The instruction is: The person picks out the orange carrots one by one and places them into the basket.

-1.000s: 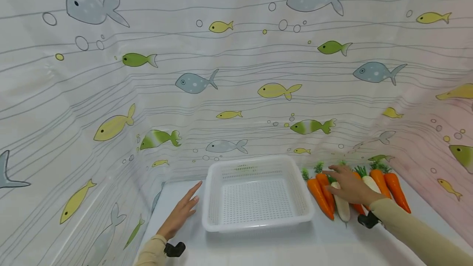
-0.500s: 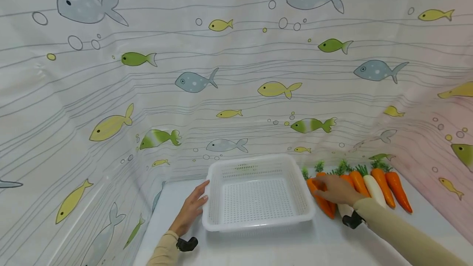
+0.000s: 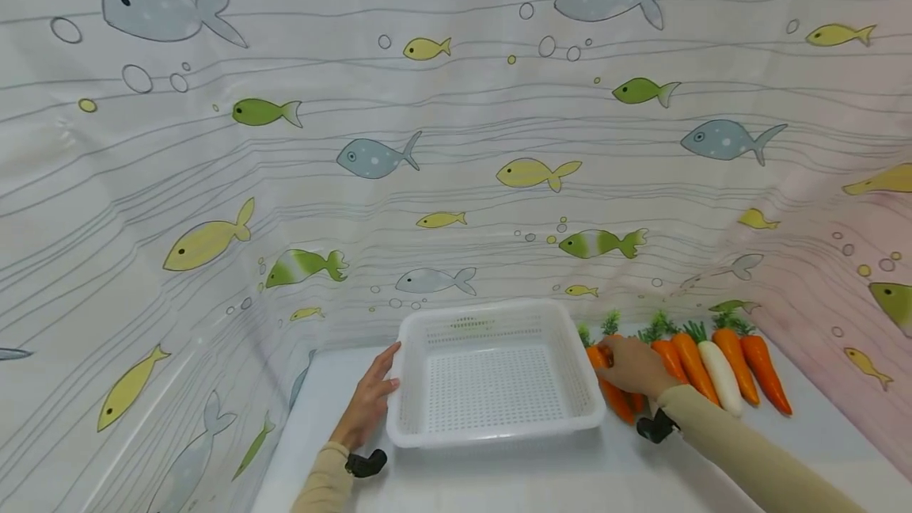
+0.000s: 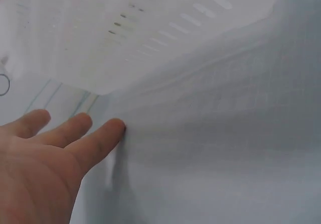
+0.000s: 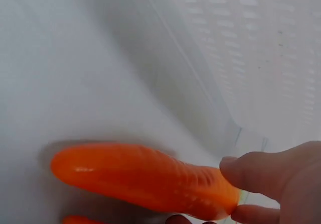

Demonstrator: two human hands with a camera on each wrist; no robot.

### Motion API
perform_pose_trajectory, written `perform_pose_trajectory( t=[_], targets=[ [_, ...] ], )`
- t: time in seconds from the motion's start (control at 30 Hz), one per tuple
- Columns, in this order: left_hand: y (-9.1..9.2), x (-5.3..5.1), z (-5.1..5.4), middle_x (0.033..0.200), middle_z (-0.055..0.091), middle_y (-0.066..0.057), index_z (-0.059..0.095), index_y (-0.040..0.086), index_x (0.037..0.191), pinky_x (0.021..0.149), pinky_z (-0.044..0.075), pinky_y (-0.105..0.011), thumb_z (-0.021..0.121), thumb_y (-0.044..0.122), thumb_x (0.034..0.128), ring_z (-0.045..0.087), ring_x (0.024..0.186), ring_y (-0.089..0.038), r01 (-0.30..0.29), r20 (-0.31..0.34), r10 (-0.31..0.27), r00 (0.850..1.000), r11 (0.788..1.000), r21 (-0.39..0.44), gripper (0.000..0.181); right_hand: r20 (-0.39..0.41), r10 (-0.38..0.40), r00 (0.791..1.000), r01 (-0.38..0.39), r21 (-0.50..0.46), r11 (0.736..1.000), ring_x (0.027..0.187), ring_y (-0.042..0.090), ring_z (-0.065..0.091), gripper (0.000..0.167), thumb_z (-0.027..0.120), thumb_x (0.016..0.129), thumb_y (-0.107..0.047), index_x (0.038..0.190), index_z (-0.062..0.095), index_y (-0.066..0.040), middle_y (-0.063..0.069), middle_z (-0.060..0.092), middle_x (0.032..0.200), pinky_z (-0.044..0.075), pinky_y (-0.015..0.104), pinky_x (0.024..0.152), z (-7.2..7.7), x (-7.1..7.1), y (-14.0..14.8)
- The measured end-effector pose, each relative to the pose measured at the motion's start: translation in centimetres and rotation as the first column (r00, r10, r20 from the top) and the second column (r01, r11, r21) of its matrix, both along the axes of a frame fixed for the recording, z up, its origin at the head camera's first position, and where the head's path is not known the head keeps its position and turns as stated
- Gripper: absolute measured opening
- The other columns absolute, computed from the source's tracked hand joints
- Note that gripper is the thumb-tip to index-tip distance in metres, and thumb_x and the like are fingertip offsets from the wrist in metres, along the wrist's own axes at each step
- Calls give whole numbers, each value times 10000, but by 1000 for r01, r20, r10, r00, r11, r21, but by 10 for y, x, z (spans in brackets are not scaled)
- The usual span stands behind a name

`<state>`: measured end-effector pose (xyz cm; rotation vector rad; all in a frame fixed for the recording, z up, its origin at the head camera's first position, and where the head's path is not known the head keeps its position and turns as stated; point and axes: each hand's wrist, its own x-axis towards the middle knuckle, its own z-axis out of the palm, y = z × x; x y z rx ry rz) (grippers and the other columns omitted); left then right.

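Note:
At the leftmost orange carrot [image 3: 614,396], beside the basket's right side, my right hand [image 3: 634,366] grips the thick leafy end. The right wrist view shows the thumb [image 5: 251,171] on one side of this carrot [image 5: 140,179] and fingertips on the other, with the carrot's rounded tip pointing away. My left hand [image 3: 366,402] rests with extended fingers by the left rim of the white perforated basket [image 3: 499,438]. In the left wrist view, the left hand's straight spread fingers [image 4: 100,138] hold nothing, below the basket wall [image 4: 150,33].
Right of my right hand lie several more carrots [image 3: 765,374] and a white radish [image 3: 721,378], leafy tops toward the back. The white table [image 3: 499,481] is walled by a fish-print sheet [image 3: 456,141] behind and at both sides.
My right hand has moved left across the vegetables to the leftmost carrot and now grips it. My left hand has moved right to the basket's left rim. The basket stays put.

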<state>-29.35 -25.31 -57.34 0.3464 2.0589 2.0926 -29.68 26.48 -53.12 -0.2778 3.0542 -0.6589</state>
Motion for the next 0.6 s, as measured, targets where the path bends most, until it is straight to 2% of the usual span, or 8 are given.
perform_pose_trajectory(
  t=[0.17,0.27,0.33,0.5,0.6],
  targets=[
    [4,-1,-7,1703,270,-146,280,314,1674,1024,512,-457,486,146,1075,484,1386,-343,5,7,-5,1000,999,53,655,11,-62,998,62,-2,998,719,201,592,436,823,881,-244,1206,714,26,84,727,929,554,386,645,-2,-1,-7],
    [6,-2,-9,1661,342,-188,261,304,1674,1009,520,-460,462,145,1084,522,1334,-323,9,4,-10,1000,996,83,644,46,-76,996,77,-17,997,673,210,562,419,813,887,-219,1192,686,40,66,684,843,519,357,598,-4,-1,-11],
    [8,-2,-11,1638,365,-216,247,287,1676,997,528,-459,443,132,1086,539,1305,-315,13,-3,-12,1000,994,105,641,72,-72,995,75,-30,997,650,215,558,441,785,887,-162,1255,653,43,72,682,843,503,342,576,-6,0,-14],
    [10,0,-16,1647,342,-230,211,287,1687,982,548,-431,405,131,1094,544,1320,-313,10,-26,-7,1000,992,127,643,88,-15,996,20,-57,998,603,244,545,647,694,853,2,1483,552,19,155,749,917,427,314,509,-11,-1,-19],
    [11,1,-18,1666,315,-236,199,293,1689,976,559,-421,409,168,1099,541,1339,-334,3,-33,2,999,991,137,639,103,9,995,-2,-70,998,593,247,507,655,686,857,13,1497,548,12,168,762,954,386,311,510,-12,-4,-19]
  ],
)
